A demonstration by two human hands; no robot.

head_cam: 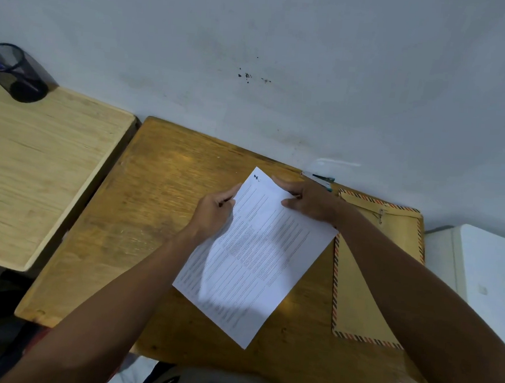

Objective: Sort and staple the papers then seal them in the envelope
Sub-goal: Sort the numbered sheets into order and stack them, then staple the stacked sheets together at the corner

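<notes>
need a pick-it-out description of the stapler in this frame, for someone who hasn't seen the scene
Start at the darker wooden desk against the wall and follow its far edge rightward. Just beyond the right hand, above the top corner of the brown envelope with the striped border, lies the stapler. It is small, teal and silver, mostly hidden by that hand, and the only non-paper item on this desk.

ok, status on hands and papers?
Both hands gripping white printed papers: left hand at left edge, right hand at top. Brown striped-border envelope flat alongside. Nothing blocking.
</notes>
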